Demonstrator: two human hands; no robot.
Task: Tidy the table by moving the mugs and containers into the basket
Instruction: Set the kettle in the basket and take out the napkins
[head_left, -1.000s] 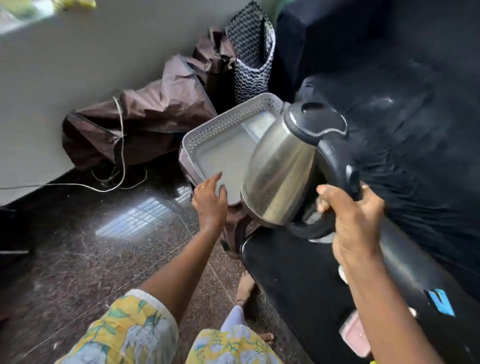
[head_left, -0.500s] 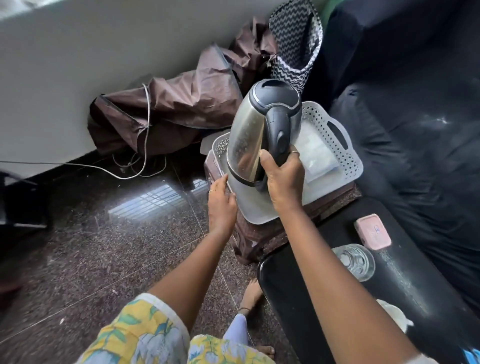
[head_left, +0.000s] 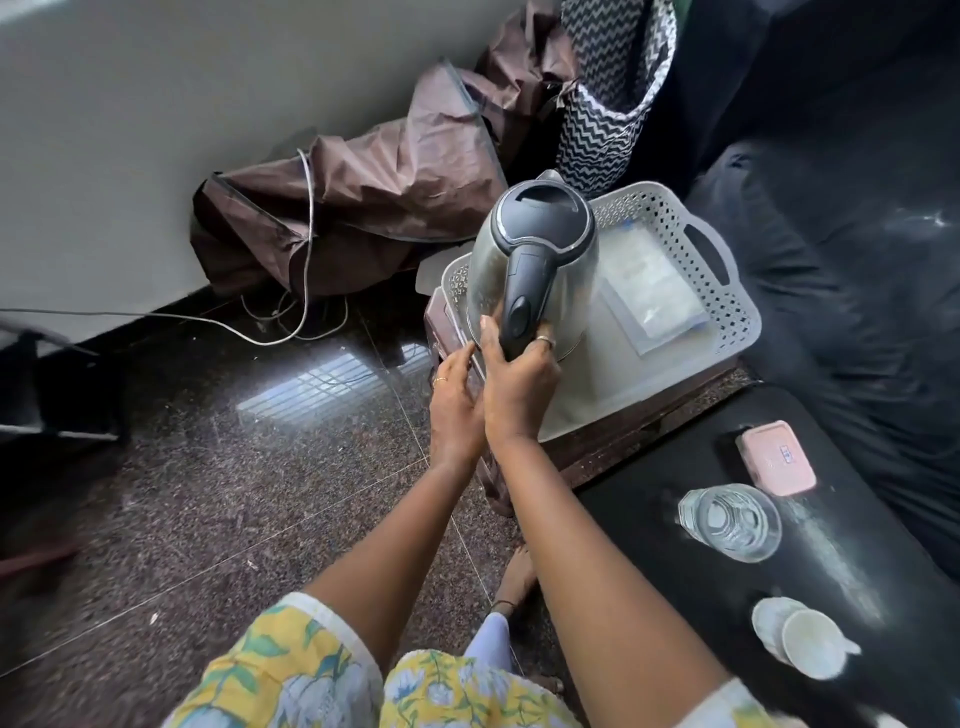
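A steel electric kettle (head_left: 537, 260) with a black lid and handle stands upright inside the white perforated basket (head_left: 727, 291), at its left end. My right hand (head_left: 519, 384) grips the kettle's handle low down. My left hand (head_left: 454, 400) rests against the basket's near left rim; whether its fingers curl round the rim is hidden. A flat clear lidded container (head_left: 649, 291) lies in the basket's right half. On the black table (head_left: 649, 499) stand a clear glass (head_left: 730, 522), a pink box (head_left: 778, 457) and a white cup on a saucer (head_left: 802, 644).
The basket sits on a brown stool (head_left: 623, 441) beside the table. Behind it lie a brown cover (head_left: 353, 218), a white cable (head_left: 306, 234) and a zigzag-patterned bag (head_left: 608, 93) against the wall. A dark sofa (head_left: 857, 234) fills the right side. My foot (head_left: 514, 577) is on the granite floor.
My right hand carried the kettle from above the table over to the basket and lowered it into the left end. My left hand stayed at the basket's rim.
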